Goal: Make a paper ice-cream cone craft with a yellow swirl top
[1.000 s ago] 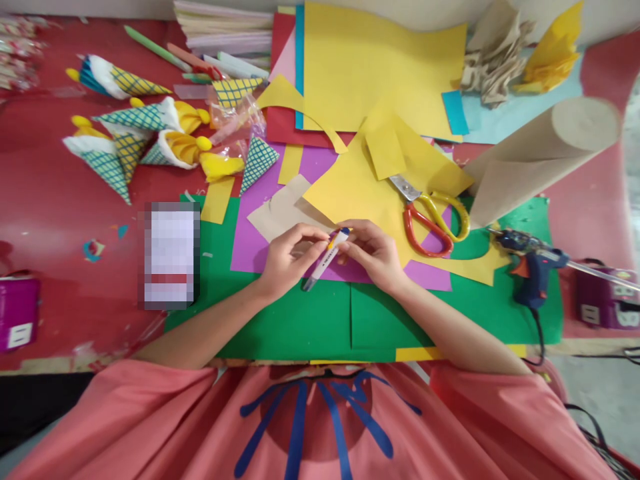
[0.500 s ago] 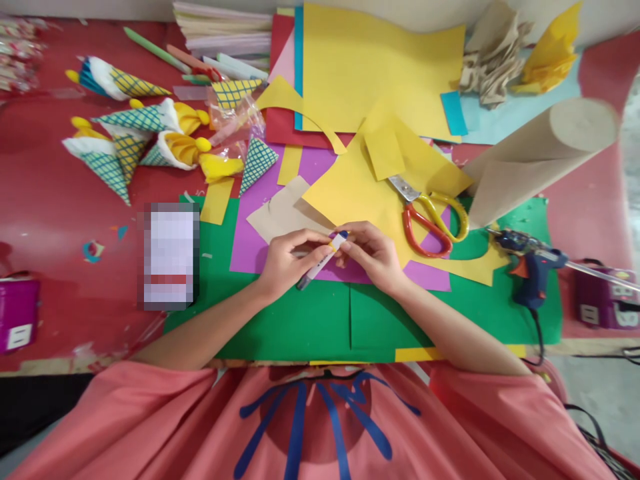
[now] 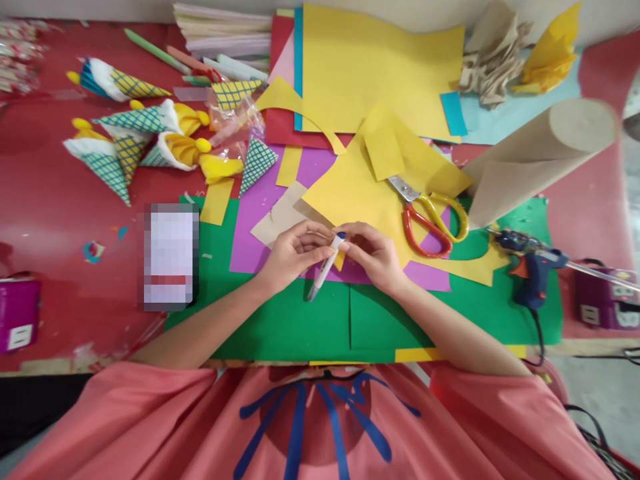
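My left hand (image 3: 290,257) and my right hand (image 3: 373,253) meet over the purple sheet (image 3: 250,233) on the green paper (image 3: 300,320). Between them is a white glue pen (image 3: 325,270), tilted with its blue cap up by my right fingers and its grey tip pointing down towards me. My left fingers pinch its upper barrel. My right fingers touch the cap end, with a small yellow paper scrap (image 3: 340,260) beside it. A tan paper piece (image 3: 277,220) lies just behind my left hand.
Red-and-yellow scissors (image 3: 430,213) lie on yellow paper (image 3: 360,187) right of my hands. A blue glue gun (image 3: 530,263) rests at the right, by a brown paper roll (image 3: 540,153). Patterned paper cones (image 3: 130,133) sit at the back left. A blurred box (image 3: 171,257) stands left.
The pen has swung to a steeper tilt, its tip now pointing more towards me. My left hand shifted slightly right along the barrel.
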A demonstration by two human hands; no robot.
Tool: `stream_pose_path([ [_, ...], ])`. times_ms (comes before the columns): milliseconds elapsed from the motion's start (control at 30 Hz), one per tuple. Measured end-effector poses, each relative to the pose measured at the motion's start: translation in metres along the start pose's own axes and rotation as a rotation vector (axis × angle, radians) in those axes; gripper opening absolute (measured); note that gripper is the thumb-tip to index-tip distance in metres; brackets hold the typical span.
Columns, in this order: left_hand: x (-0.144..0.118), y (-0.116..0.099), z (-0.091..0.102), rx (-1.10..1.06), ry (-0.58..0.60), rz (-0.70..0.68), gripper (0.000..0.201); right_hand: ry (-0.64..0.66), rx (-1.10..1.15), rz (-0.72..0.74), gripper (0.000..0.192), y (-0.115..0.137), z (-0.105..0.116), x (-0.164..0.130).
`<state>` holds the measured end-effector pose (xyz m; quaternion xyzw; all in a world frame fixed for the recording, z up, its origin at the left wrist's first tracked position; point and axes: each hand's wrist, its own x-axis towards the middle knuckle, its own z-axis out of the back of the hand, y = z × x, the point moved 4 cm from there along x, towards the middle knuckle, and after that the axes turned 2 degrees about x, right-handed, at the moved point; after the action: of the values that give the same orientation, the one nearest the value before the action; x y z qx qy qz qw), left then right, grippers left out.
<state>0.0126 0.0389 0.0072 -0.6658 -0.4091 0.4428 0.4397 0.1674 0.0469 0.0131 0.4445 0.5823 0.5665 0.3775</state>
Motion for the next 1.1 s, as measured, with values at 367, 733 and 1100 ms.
stream_pose_path([
  [367,-0.002,0.005,-0.002,0.171,0.077,-0.144,0.036,-0.067,0.019,-0.11,0.031,-0.003,-0.003,-0.004],
  [733,-0.003,-0.007,0.012,0.329,-0.124,-0.238,0.027,0.185,0.164,-0.279,0.039,-0.002,0.002,0.0],
  [1100,0.001,-0.009,0.014,0.287,-0.183,-0.338,0.028,0.172,0.181,-0.405,0.032,-0.004,0.004,0.001],
])
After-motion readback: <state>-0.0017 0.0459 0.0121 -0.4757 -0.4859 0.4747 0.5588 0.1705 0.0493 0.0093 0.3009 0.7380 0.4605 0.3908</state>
